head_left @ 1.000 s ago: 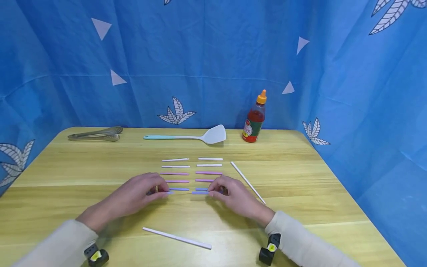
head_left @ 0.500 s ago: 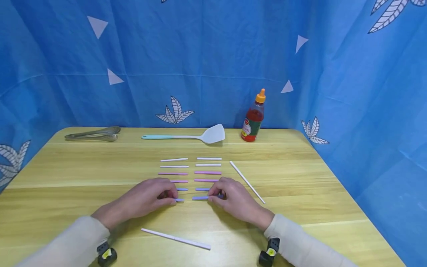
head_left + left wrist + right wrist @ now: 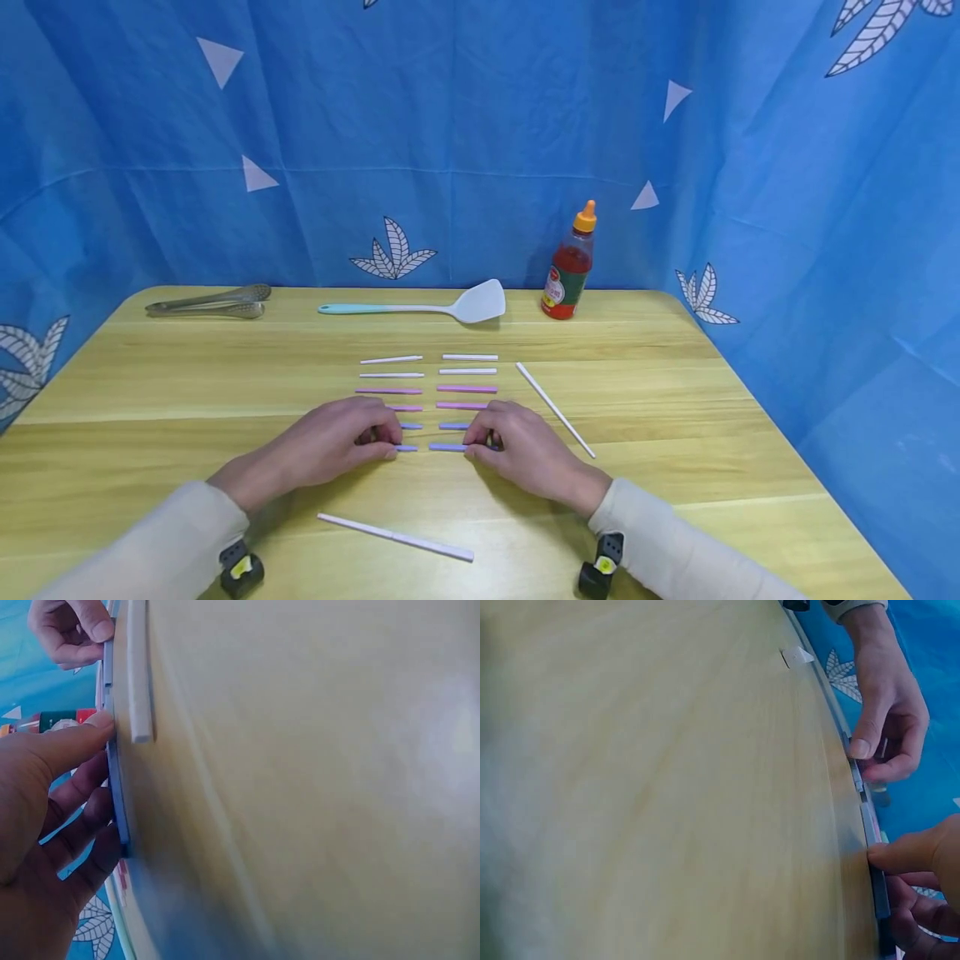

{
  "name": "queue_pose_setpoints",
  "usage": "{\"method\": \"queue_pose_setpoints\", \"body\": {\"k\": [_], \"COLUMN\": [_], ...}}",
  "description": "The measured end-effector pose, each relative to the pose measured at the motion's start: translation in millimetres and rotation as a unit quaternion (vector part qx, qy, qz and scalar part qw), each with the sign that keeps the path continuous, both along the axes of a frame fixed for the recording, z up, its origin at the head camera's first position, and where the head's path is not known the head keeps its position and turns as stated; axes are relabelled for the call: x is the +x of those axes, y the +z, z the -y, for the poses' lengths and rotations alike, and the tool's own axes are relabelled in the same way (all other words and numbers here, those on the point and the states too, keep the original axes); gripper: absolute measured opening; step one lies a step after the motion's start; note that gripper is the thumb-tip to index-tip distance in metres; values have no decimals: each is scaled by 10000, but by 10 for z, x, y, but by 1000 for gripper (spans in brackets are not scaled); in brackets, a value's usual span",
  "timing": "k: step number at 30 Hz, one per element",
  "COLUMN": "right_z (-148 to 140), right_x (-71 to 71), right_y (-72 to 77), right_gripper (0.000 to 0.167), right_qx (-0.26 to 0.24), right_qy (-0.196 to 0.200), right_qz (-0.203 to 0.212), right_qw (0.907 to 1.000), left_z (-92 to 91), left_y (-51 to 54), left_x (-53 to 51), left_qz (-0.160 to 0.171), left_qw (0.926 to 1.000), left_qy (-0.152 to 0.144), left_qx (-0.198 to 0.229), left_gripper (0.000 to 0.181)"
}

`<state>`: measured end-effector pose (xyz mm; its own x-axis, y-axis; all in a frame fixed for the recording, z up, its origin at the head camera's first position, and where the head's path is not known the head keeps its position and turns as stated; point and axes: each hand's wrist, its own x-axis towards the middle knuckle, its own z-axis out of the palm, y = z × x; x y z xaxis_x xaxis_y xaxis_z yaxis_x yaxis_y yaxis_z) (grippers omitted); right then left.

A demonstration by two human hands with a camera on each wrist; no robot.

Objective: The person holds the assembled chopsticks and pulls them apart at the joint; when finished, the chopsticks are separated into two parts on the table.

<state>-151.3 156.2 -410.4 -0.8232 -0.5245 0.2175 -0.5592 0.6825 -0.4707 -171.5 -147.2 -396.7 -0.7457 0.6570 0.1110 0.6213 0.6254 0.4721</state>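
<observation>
Near the middle of the wooden table, my left hand [image 3: 341, 437] pinches a slim blue stick [image 3: 407, 448], its narrower end showing past the fingertips. Opposite it, my right hand [image 3: 521, 446] pinches another blue stick [image 3: 446, 447] between thumb and fingers. The two sticks lie nearly in line, end towards end, with a small gap. In the left wrist view the left thumb and several fingers lie along the blue stick [image 3: 117, 791]. Just beyond, a second blue pair includes a left stick [image 3: 412, 426] and a right stick [image 3: 453, 426], both partly hidden by the hands.
Pink sticks [image 3: 467, 389] and short white sticks [image 3: 468, 371] lie in two columns behind. Longer white sticks lie at the front [image 3: 395, 537] and right [image 3: 555, 409]. Along the back are tongs [image 3: 210, 301], a spatula [image 3: 480, 302] and a sauce bottle [image 3: 567, 275].
Both hands have drawn the front blue sticks towards the near edge, away from the other blue pair. The left hand also moved right. Over the last half second the hands barely shift.
</observation>
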Motion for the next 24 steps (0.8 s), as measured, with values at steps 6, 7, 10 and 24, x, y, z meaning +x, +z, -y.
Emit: {"method": "queue_pose_setpoints", "body": {"k": [6, 7, 10, 24], "right_z": [3, 5, 0, -22], "right_x": [-1, -1, -3, 16], "right_y": [-8, -9, -7, 64], "right_gripper": [6, 6, 6, 5], "right_qx": [-16, -21, -40, -318], "right_qy": [42, 46, 42, -267], "right_qz": [-51, -52, -43, 148], "right_qw": [10000, 10000, 10000, 9990], "left_z": [98, 114, 166, 231], "left_y": [92, 101, 105, -52], "left_x": [111, 143, 255, 521], "left_qz": [135, 197, 416, 958], "left_qw": [9998, 9997, 9981, 9857], "left_qy": [65, 0, -361, -1252], "left_qx": [107, 113, 277, 600], "left_gripper": [5, 5, 6, 4]}}
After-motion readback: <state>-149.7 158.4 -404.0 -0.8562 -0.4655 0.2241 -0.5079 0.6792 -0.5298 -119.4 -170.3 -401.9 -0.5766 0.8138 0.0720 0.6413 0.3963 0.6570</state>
